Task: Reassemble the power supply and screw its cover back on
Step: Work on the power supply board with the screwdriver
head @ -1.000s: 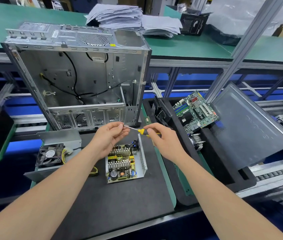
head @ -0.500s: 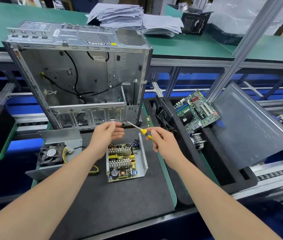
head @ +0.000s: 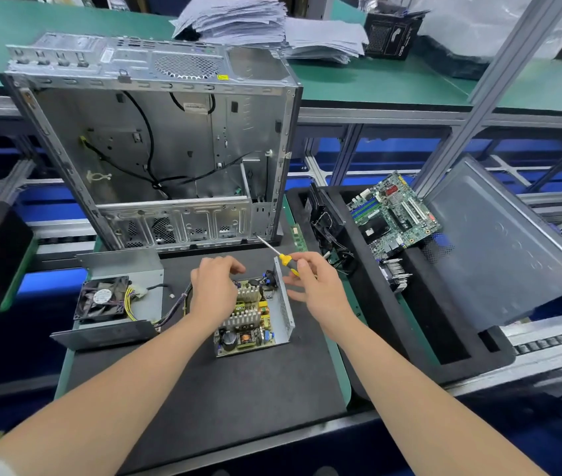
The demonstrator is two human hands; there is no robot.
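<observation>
Black mat (head: pixel 204 389) on a green bench, open case (head: pixel 155 142) standing behind. Power supply in two pieces: base (head: pixel 284 312) with board (head: pixel 248 321) mid-mat, cover (head: pixel 118 266) with fan (head: pixel 100 298) just left, apart, wires running between. Left hand (head: pixel 214 286) curled over board's far end; cannot tell whether anything pinched. Right hand (head: pixel 320 290) pinching screwdriver (head: pixel 285 260), shaft pointing up-left toward case. Probably fixing board into base; cover not yet on. Next calls for tip down onto a board screw, held steady. Count: one base, one board, one cover, one fan, one screwdriver, one case, one motherboard (head: pixel 393 214).
</observation>
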